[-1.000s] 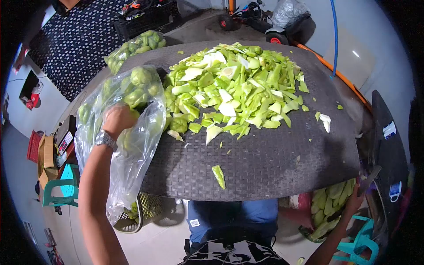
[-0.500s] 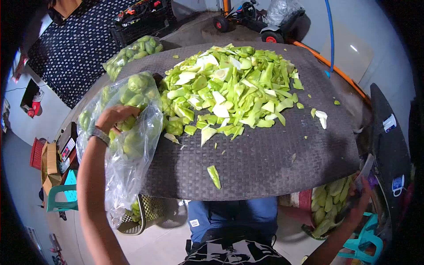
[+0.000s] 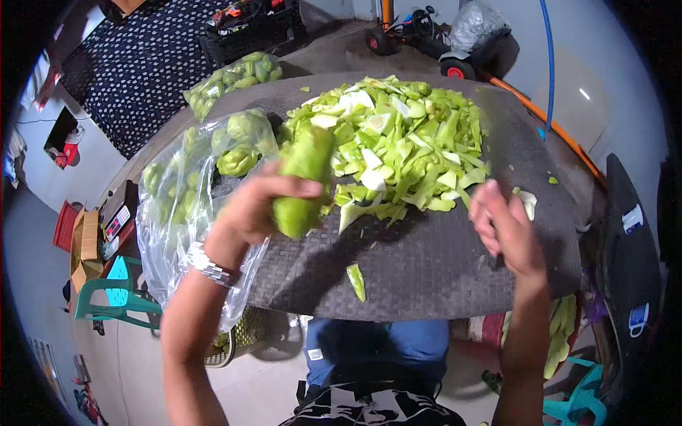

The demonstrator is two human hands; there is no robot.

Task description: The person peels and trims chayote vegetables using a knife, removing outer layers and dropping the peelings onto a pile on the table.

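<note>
My left hand (image 3: 252, 202) grips a whole green chayote (image 3: 304, 181), held upright above the near left of the dark woven table (image 3: 426, 263). My right hand (image 3: 506, 227) is closed around a knife (image 3: 491, 138); its blade is smeared by motion and points away from me, and part of the handle is hidden by the fingers. Between and beyond the hands lies a big heap of green peelings and cut pieces (image 3: 405, 142). Left of my left hand, a clear plastic bag (image 3: 167, 234) with several whole chayotes lies open at the table's edge.
A second filled bag (image 3: 234, 79) lies at the far left. One loose peel strip (image 3: 356, 282) is near the front edge. Below the table stand a plastic basket (image 3: 249, 334) on the left and a container of peeled chayotes (image 3: 561, 334) on the right. Teal stools (image 3: 117, 295) stand nearby.
My left hand has come out of the bag with a chayote and moved right over the table. My right hand has risen from beside the right-hand container, bringing the knife over the table.
</note>
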